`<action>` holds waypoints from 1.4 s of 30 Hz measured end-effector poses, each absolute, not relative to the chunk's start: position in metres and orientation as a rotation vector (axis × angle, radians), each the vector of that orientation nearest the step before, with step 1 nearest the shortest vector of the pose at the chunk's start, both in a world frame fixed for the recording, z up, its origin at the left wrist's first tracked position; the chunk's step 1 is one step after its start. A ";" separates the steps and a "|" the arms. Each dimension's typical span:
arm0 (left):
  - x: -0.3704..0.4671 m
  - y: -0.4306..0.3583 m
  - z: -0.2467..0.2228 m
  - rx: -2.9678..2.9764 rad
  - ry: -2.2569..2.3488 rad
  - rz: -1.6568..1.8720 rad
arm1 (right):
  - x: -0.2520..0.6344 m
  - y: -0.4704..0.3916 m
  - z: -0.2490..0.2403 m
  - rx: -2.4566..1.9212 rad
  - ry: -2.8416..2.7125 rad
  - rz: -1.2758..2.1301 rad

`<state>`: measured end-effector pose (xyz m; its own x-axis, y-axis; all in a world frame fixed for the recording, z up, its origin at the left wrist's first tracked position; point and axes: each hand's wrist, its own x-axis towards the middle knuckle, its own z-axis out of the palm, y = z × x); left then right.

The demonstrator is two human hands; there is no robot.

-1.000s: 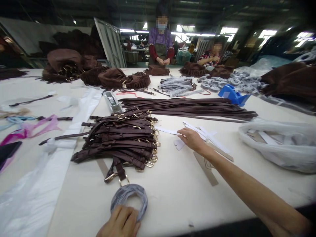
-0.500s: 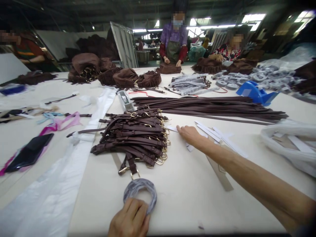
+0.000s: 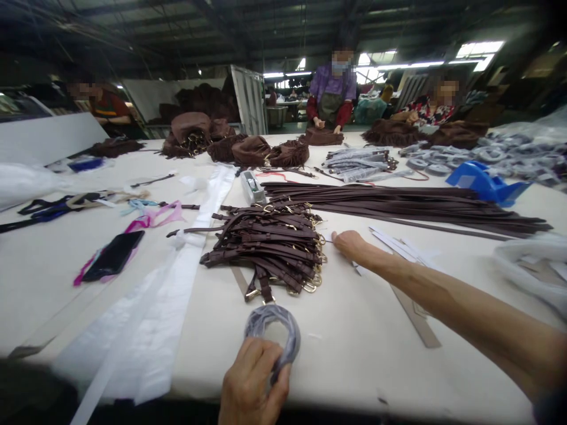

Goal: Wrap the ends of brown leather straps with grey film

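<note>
Near the front edge of the table, my left hand grips the lower left of a plastic-wrapped grey coil. The coil lies just below a pile of dark brown straps with gold buckles. My right hand reaches across from the right, its fingers pressed together beside the buckle ends of the pile. What it pinches, if anything, is too small to make out. White paper strips lie to the right of that hand, and a flat beige strip is under the right forearm.
Long brown straps lie behind the pile, with a blue tape dispenser at their right. White plastic sheeting and a black phone are on the left. Brown fringed bags and several people are across the table.
The whole view has shifted, so table items appear farther right. My left hand still grips the coil, with its thumb now more visible. My right hand stays beside the buckles.
</note>
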<state>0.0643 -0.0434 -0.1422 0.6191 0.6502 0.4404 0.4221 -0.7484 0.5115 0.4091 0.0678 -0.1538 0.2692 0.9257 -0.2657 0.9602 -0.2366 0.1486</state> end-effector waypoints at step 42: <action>0.070 -0.035 -0.113 1.840 1.148 0.706 | 0.273 -0.095 -0.129 1.645 2.991 -1.884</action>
<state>0.0696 -0.0348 -0.1131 0.4232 0.9055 0.0304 0.4362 -0.2331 0.8691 0.2733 -0.0949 -0.1286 -0.4193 0.8909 0.1748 0.2271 0.2894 -0.9299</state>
